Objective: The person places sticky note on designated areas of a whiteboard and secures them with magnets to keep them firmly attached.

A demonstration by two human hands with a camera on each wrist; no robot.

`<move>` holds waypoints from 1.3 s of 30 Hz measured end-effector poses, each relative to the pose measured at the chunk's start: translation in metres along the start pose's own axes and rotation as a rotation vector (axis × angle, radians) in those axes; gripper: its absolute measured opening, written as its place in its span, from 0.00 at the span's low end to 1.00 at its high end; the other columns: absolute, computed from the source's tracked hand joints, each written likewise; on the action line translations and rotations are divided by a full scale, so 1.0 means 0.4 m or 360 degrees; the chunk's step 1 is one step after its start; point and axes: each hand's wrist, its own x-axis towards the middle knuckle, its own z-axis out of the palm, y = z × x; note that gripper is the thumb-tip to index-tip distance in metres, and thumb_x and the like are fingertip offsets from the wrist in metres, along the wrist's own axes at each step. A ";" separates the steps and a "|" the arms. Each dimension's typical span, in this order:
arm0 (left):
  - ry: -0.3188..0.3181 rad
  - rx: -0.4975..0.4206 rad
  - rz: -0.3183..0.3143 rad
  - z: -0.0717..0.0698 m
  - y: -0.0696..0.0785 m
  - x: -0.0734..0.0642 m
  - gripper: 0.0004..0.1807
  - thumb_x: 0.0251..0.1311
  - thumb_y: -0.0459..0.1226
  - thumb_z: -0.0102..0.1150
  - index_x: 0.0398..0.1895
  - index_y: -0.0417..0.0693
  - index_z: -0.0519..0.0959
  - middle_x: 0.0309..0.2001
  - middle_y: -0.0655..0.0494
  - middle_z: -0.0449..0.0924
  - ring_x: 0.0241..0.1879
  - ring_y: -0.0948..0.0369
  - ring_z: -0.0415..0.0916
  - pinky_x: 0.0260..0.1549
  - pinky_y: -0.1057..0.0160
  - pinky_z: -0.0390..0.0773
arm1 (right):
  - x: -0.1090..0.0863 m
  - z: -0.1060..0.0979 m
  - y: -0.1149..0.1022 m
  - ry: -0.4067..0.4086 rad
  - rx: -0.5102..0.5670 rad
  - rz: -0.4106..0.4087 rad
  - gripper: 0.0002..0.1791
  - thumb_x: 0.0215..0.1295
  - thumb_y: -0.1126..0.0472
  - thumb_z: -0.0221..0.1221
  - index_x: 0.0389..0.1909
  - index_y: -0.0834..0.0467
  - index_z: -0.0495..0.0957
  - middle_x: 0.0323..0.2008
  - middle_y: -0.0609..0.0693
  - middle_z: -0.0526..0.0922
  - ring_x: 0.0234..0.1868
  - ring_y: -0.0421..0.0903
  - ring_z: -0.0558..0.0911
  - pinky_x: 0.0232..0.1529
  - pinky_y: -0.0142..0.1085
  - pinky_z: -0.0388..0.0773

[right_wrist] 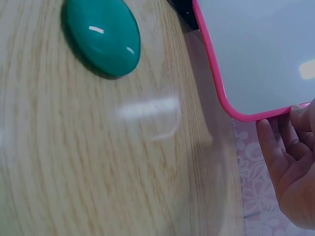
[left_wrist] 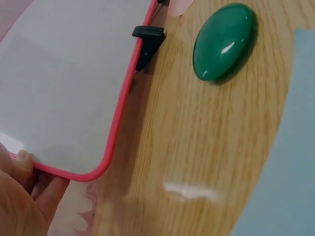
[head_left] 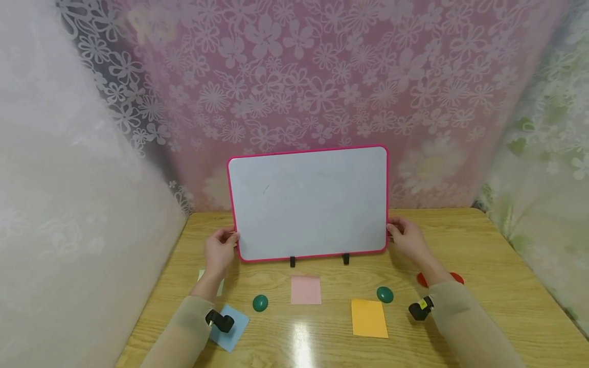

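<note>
A whiteboard (head_left: pixel 310 202) with a pink frame stands upright, leaning back a little, its lower edge at two small black stand feet (head_left: pixel 292 261). My left hand (head_left: pixel 221 249) grips its left edge near the lower corner, thumb on the front and fingers behind. On the opposite side my right hand (head_left: pixel 408 239) holds the right edge the same way. A short dark pen stroke (head_left: pixel 266 189) marks the board's upper left. The right wrist view shows the thumb at the pink rim (right_wrist: pixel 246 117), with the fingers bent behind it.
Before the board lie a pink sticky note (head_left: pixel 306 290), an orange one (head_left: pixel 369 318), a blue one (head_left: pixel 230 328) and a pale green one, partly behind the left wrist. Two green oval magnets (head_left: pixel 260 303) rest on the wooden table. Red pieces (head_left: pixel 456 277) show behind the right forearm.
</note>
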 end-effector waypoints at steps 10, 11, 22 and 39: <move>-0.0017 0.0033 0.0012 0.014 -0.002 0.003 0.11 0.75 0.30 0.64 0.55 0.37 0.86 0.44 0.43 0.82 0.41 0.54 0.80 0.41 0.60 0.87 | -0.017 -0.009 0.004 0.0003 0.0011 0.0021 0.24 0.88 0.58 0.46 0.70 0.73 0.68 0.62 0.72 0.77 0.62 0.66 0.80 0.57 0.47 0.84; -0.0021 0.0038 0.0013 0.016 -0.002 0.003 0.10 0.75 0.30 0.64 0.55 0.37 0.86 0.44 0.43 0.82 0.41 0.54 0.80 0.40 0.60 0.87 | -0.018 -0.010 0.007 0.0003 0.0019 0.0017 0.24 0.88 0.58 0.46 0.70 0.74 0.68 0.62 0.72 0.77 0.62 0.66 0.80 0.57 0.46 0.84; -0.0038 0.0032 0.0001 0.036 0.001 0.014 0.10 0.74 0.29 0.64 0.54 0.36 0.86 0.44 0.42 0.82 0.39 0.53 0.80 0.43 0.52 0.87 | -0.026 -0.023 0.023 0.0028 0.0043 0.0022 0.23 0.88 0.59 0.47 0.69 0.73 0.69 0.61 0.72 0.78 0.60 0.64 0.81 0.51 0.35 0.86; -0.0045 -0.0006 -0.0006 0.063 0.015 0.026 0.11 0.74 0.28 0.64 0.55 0.34 0.85 0.44 0.42 0.82 0.41 0.52 0.78 0.49 0.47 0.85 | -0.034 -0.037 0.029 0.0042 0.0039 0.0053 0.24 0.88 0.58 0.45 0.70 0.74 0.67 0.61 0.73 0.77 0.61 0.66 0.80 0.55 0.41 0.85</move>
